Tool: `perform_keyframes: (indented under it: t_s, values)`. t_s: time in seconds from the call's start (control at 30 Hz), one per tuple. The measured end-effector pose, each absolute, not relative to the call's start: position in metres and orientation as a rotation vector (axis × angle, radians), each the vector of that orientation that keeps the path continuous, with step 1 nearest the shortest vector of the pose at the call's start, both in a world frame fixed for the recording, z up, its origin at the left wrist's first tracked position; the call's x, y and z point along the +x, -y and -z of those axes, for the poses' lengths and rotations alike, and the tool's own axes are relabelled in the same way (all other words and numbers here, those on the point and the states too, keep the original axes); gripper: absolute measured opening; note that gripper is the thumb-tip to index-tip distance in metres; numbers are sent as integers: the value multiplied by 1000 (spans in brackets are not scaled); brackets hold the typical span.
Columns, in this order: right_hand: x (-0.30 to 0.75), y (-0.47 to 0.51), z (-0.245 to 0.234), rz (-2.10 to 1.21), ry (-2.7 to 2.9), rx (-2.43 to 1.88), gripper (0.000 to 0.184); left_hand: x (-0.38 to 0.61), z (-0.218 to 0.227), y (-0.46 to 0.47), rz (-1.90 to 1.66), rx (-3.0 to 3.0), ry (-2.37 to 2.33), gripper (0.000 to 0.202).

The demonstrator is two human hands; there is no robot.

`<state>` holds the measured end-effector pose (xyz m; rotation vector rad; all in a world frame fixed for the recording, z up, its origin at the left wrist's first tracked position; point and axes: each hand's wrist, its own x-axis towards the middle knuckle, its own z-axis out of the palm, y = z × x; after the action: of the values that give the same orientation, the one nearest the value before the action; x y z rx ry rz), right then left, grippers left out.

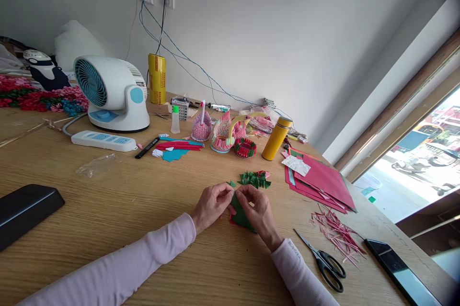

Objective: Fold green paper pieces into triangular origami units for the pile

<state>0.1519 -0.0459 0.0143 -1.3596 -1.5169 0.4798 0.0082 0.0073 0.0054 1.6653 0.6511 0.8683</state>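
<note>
My left hand (214, 204) and my right hand (257, 208) meet over the table, fingertips pinched together. Between them a small green paper piece (232, 184) pokes up, held at the fingertips; its exact fold is partly hidden. Beneath my right hand lies a stack of green paper (241, 215) with a red edge showing at its lower side. Just beyond the hands sits a pile of folded green paper triangles (254, 179), with a little pink among them. Behind it stands a ring of red and green folded paper (245, 147).
Scissors (322, 260) lie right of my right arm, near pink paper strips (339, 233) and a phone (398, 270). Red paper sheets (328, 181) and a yellow flask (277, 139) stand farther right. Paper swans (221, 133), a power strip (103, 141) and a fan (111, 93) occupy the back.
</note>
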Motion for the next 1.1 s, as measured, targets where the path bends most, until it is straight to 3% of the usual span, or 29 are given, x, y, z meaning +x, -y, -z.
perform_keyframes:
  t_s: [0.27,0.7,1.1]
  values:
    - [150,45,-13,-419,1471,-1396,16,11,-1,-7,-928,1662,-660,25]
    - [153,44,-2,143,1727,-1334,10,14,4,-10,-961,1570,-691,26]
    - [149,45,-3,114,1695,-1332,10,15,1,-7,-995,1460,-680,24]
